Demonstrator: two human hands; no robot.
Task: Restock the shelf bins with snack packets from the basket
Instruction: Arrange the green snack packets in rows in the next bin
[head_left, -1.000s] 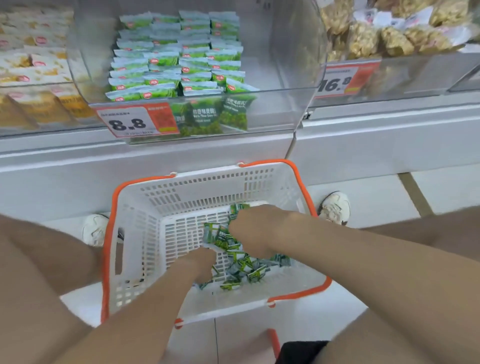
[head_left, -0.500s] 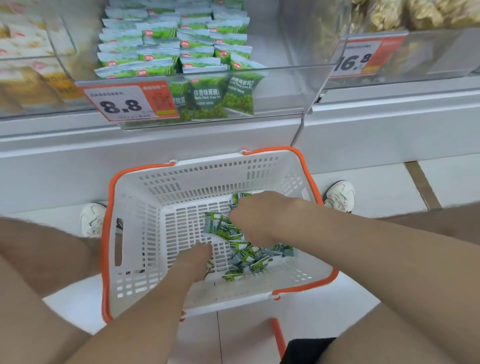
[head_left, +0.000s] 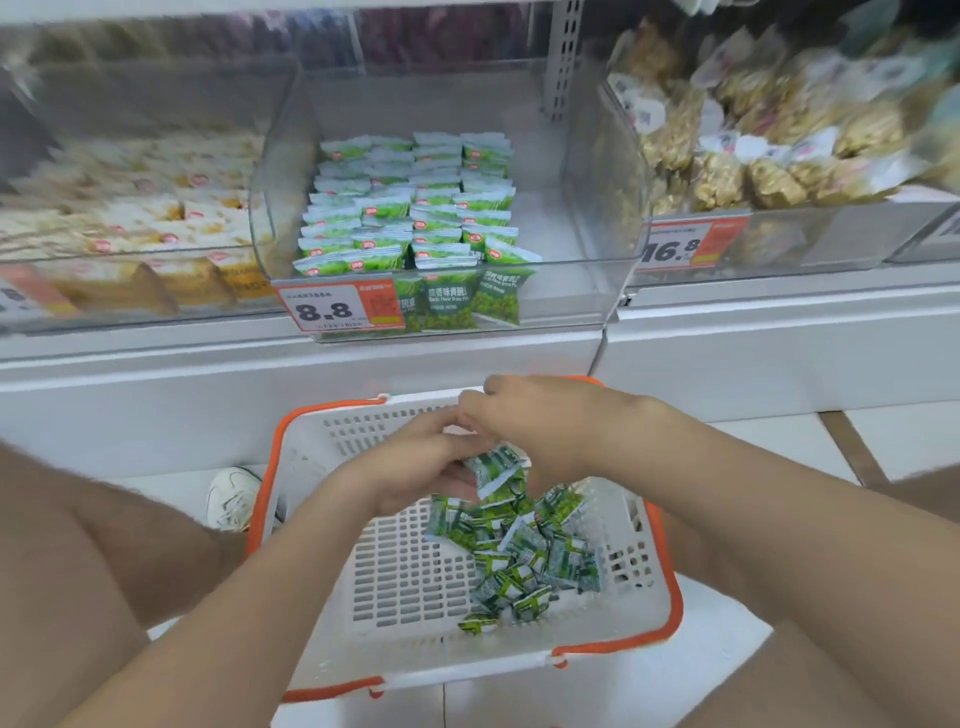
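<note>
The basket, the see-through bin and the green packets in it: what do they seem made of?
The basket: moulded matt plastic, white with an orange rim; its slotted walls suggest so. The bin: clear glossy rigid plastic, perhaps acrylic; its contents show through it. The green packets: thin printed film, probably plastic, with crimped ends.

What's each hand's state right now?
Left hand: closed on a bunch of green snack packets.
Right hand: closed on the same bunch.

showing green and white print on the snack packets (head_left: 514, 556); wearing white slotted plastic with an orange rim on the basket (head_left: 405, 577); carrying black digits on white beside an orange block on the price tag (head_left: 337, 310).
</note>
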